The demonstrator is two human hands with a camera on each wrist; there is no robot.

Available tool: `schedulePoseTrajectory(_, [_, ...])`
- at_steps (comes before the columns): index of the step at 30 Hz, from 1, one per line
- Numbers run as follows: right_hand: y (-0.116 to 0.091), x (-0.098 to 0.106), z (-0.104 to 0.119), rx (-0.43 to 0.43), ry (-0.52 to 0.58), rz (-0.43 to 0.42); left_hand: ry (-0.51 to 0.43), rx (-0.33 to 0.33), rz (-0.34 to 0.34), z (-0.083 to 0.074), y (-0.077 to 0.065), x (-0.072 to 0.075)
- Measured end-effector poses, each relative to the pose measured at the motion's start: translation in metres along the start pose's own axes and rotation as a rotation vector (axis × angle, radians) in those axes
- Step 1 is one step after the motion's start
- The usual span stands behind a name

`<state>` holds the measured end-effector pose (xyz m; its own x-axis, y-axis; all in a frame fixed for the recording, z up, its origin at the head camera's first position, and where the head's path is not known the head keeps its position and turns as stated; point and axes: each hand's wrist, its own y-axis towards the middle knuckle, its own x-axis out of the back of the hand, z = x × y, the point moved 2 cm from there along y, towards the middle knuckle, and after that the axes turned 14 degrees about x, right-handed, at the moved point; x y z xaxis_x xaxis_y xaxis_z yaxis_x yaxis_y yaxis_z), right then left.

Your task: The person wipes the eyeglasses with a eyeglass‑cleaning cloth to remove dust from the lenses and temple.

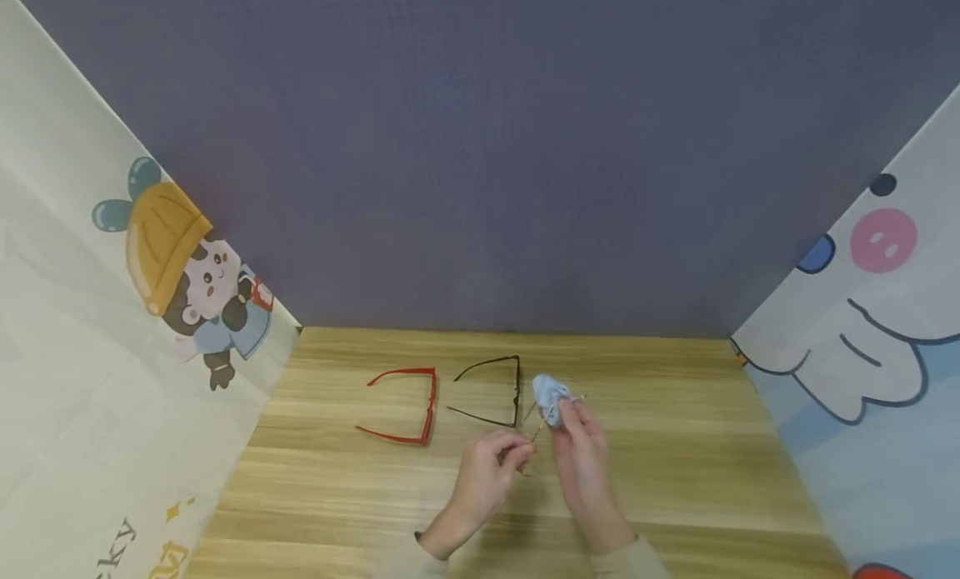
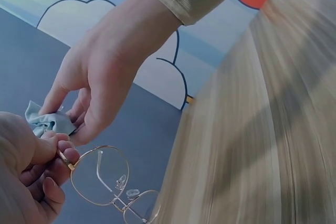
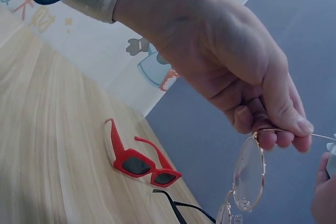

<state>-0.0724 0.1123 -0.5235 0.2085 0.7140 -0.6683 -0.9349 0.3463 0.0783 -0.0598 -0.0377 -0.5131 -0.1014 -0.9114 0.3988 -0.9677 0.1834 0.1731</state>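
Thumb and fingers of my left hand (image 1: 486, 472) pinch one thin temple of round gold wire-rimmed eyeglasses (image 2: 118, 200). The clear lenses hang below that hand in the left wrist view. My right hand (image 1: 582, 452) grips a bunched light blue cloth (image 1: 551, 398) just ahead and to the right. In the right wrist view, the temple runs from the left fingertips (image 3: 303, 125) toward the cloth at the right edge. Folds hide the temple's end. Both hands are above the table, close together.
Black-framed glasses (image 1: 517, 391) lie with temples spread on the wooden table (image 1: 675, 446), just left of the cloth. Red sunglasses (image 1: 431, 406) with dark lenses lie farther left. A grey-blue panel (image 1: 480, 162) rises behind, with cartoon-printed sheets (image 1: 82, 329) on both sides.
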Motion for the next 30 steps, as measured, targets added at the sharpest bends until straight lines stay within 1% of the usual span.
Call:
schedulePoseTrajectory(5, [0.0, 0.0, -0.001, -0.017, -0.082, 0.021, -0.005, 0.01, -0.003, 0.005, 0.0, 0.001])
schedulePoseTrajectory(8, [-0.001, 0.002, -0.003, -0.021, -0.123, 0.056, -0.006, 0.008, -0.004, 0.007, 0.001, 0.002])
schedulePoseTrajectory(11, [-0.003, 0.004, -0.006, -0.03, -0.176, 0.118, -0.006, 0.018, -0.005, 0.009, 0.001, 0.003])
schedulePoseTrajectory(13, [-0.006, 0.005, -0.008, -0.043, -0.222, 0.18, -0.006, 0.031, -0.003, 0.009, 0.001, 0.003])
schedulePoseTrajectory(15, [-0.008, 0.006, -0.011, -0.042, -0.26, 0.242, -0.005, 0.042, -0.002, 0.009, 0.002, 0.004])
schedulePoseTrajectory(18, [-0.011, 0.006, -0.014, -0.027, -0.288, 0.303, -0.002, 0.049, -0.004, 0.009, 0.003, 0.005])
schedulePoseTrajectory(21, [-0.012, 0.006, -0.015, -0.005, -0.289, 0.323, 0.004, 0.051, -0.011, 0.009, 0.004, 0.006])
schedulePoseTrajectory(25, [-0.011, 0.005, -0.016, -0.001, -0.302, 0.334, 0.009, 0.056, -0.018, 0.009, 0.004, 0.007])
schedulePoseTrajectory(30, [-0.011, 0.004, -0.016, -0.017, -0.334, 0.316, 0.005, 0.062, -0.022, 0.01, 0.004, 0.006])
